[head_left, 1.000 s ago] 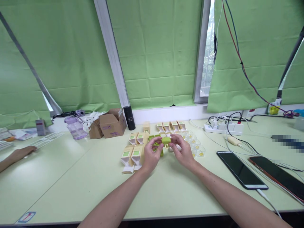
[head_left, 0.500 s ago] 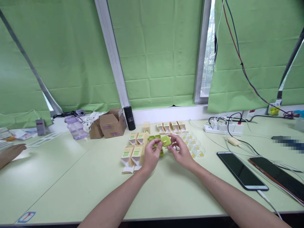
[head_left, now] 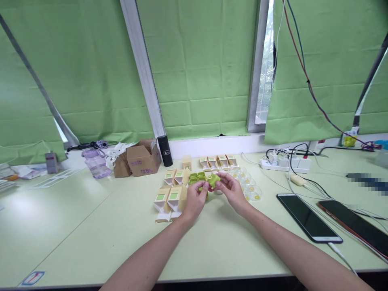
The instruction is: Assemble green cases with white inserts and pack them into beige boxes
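Note:
My left hand [head_left: 194, 201] and my right hand [head_left: 232, 190] both pinch a small green plastic case [head_left: 213, 180] just above the pale green table [head_left: 91, 226], fingers closed round its ends. Behind the case lie more green pieces [head_left: 197, 176]. Tan cartons with green labels [head_left: 169, 197] lie left of my left hand, and another row of cartons [head_left: 218, 161] sits farther back. Clear plastic trays with yellow bits [head_left: 250, 186] lie right of my right hand.
A brown cardboard box [head_left: 142, 157], a black cylinder [head_left: 165, 150] and a purple bottle [head_left: 95, 163] stand at the back. A white power strip [head_left: 285, 162] with cables, and two phones [head_left: 308, 217] [head_left: 356, 228], lie at the right. Green blinds cover the windows.
The green case has tilted and turned between my fingers, and my hands have shifted slightly. Another person's hand at the far left edge has drawn back out of view.

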Demonstrator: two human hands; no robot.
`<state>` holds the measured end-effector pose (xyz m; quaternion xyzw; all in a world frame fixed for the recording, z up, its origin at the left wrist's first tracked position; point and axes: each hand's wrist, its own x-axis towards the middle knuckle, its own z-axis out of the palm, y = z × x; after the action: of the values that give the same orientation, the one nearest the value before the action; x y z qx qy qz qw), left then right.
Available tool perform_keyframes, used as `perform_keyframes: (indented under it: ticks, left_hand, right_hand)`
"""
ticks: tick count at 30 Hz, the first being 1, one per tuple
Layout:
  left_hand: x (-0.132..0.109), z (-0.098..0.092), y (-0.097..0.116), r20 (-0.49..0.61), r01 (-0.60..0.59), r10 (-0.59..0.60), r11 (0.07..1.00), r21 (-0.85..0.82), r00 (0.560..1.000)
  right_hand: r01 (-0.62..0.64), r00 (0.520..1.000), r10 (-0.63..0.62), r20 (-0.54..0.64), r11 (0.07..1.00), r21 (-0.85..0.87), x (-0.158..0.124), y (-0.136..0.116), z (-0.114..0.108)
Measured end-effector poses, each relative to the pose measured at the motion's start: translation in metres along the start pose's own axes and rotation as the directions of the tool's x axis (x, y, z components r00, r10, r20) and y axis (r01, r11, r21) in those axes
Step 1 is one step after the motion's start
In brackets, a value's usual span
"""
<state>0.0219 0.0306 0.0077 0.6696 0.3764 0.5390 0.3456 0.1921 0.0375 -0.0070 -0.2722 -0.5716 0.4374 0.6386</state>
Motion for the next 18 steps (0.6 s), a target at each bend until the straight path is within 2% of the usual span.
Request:
perform_keyframes:
  ticks: [4,10,13,18]
  left_hand:
    - [0.0,0.0,-0.003,-0.026,-0.031,0.033,0.997,0.066,0.999]
    - [0.002,-0.001,-0.003,-0.148,-0.135,0.15,0.985,0.107,0.978]
    - [0.0,-0.002,0.003,-0.157,-0.185,0.207,0.972,0.147,0.965]
    - [-0.001,-0.002,0.007,-0.142,-0.199,0.228,0.96,0.195,0.963]
  right_hand:
    - [-0.021,1.0,0.021,-0.014,0.999,0.039,0.0,-0.003,0.0]
    - [-0.019,1.0,0.02,-0.015,0.997,0.073,-0.001,-0.005,0.002]
    - [-0.038,0.999,0.038,0.001,0.996,0.082,-0.002,-0.006,0.002]
    - [-0.057,0.998,0.058,-0.001,0.996,0.066,-0.002,-0.005,0.002]
